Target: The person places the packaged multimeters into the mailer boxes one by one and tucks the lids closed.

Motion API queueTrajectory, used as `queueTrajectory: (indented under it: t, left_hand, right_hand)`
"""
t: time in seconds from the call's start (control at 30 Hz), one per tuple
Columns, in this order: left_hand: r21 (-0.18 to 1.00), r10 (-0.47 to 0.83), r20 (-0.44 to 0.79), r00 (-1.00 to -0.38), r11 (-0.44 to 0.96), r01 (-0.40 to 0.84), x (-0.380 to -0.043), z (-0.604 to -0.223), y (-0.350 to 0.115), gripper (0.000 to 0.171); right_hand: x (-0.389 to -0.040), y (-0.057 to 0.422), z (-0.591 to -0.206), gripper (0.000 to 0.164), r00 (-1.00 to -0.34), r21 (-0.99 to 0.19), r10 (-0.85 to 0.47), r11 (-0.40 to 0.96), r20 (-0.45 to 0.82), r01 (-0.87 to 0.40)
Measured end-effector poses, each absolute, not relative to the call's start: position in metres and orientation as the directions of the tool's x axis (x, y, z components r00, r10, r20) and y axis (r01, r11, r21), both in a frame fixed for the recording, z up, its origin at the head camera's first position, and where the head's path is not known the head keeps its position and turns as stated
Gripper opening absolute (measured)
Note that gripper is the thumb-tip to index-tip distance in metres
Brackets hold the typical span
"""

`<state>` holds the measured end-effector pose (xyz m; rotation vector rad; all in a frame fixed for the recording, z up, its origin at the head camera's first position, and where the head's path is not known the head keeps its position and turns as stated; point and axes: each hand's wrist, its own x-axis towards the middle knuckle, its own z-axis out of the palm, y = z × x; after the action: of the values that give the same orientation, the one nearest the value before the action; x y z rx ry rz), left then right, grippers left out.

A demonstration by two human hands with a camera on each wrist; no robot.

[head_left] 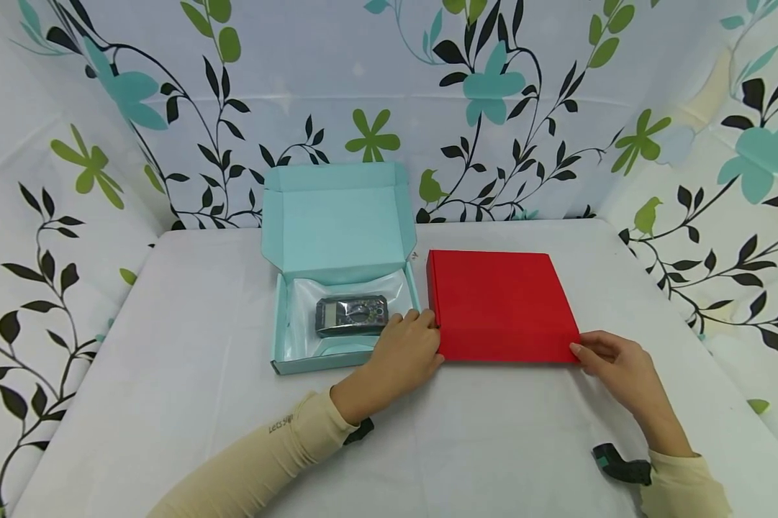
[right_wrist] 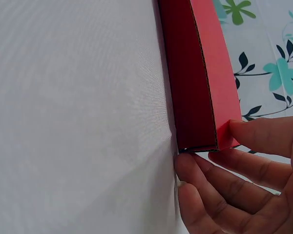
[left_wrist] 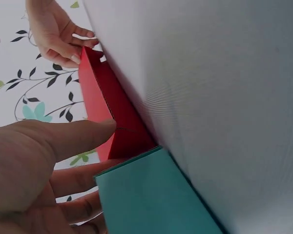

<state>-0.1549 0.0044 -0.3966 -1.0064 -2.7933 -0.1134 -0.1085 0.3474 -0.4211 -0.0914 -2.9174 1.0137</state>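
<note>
A closed red cardboard box (head_left: 501,306) lies flat on the table, with a hand at each front corner. My left hand (head_left: 401,352) grips its left end, thumb (left_wrist: 88,139) against the front corner and fingers between it and the teal box. At the front right corner, my right hand (head_left: 622,370) pinches the red box, its thumb (right_wrist: 266,134) on top and its fingers around the side and low edge. Just left stands an open teal box (head_left: 340,226), lid raised. Inside it, a dark multimeter (head_left: 352,315) rests on clear plastic wrap.
A white cloth covers the table (head_left: 188,374). Behind and at both sides hangs a leaf-patterned curtain (head_left: 376,65). Black wrist straps show near both sleeves, one strap (head_left: 622,466) by the right cuff. The two boxes stand close together.
</note>
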Motion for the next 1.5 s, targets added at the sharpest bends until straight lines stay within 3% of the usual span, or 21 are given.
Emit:
queueTrajectory:
  t: [0.2, 0.37, 0.47, 0.6, 0.9, 1.17, 1.5]
  left_hand:
    - [0.003, 0.594, 0.226, -0.772, 0.792, 0.61, -0.162, -0.403, 0.005, 0.042]
    - [0.035, 0.568, 0.251, -0.784, 0.804, 0.594, -0.172, -0.403, 0.005, 0.069]
    - [0.047, 0.584, 0.208, -0.784, 0.795, 0.605, -0.177, -0.402, 0.004, 0.078]
    - [0.052, 0.601, 0.121, -0.79, 0.791, 0.61, -0.181, -0.399, 0.005, 0.09]
    - [0.062, 0.609, 0.074, -0.79, 0.788, 0.613, -0.189, -0.397, 0.009, 0.088]
    - [0.0, 0.63, 0.098, -0.77, 0.774, 0.633, -0.192, -0.398, 0.017, 0.088]
    - [-0.07, 0.646, 0.158, -0.746, 0.761, 0.645, -0.191, -0.404, 0.021, 0.082]
  right_hand:
    - [-0.111, 0.345, -0.42, 0.052, -0.997, -0.577, 0.053, 0.817, 0.048, 0.016]
    - [-0.117, 0.344, -0.415, 0.074, -0.997, -0.549, -0.011, 0.834, 0.079, -0.053]
    - [-0.124, 0.346, -0.411, 0.086, -0.996, -0.525, -0.07, 0.847, 0.051, -0.086]
    - [-0.134, 0.348, -0.406, 0.091, -0.988, -0.493, -0.155, 0.859, 0.004, -0.137]
    - [-0.153, 0.348, -0.404, 0.099, -0.962, -0.4, -0.26, 0.893, -0.085, -0.206]
    - [-0.155, 0.345, -0.409, 0.1, -0.965, -0.295, -0.261, 0.925, -0.033, -0.24]
    - [-0.158, 0.346, -0.413, 0.095, -0.951, -0.245, -0.307, 0.92, 0.034, -0.306]
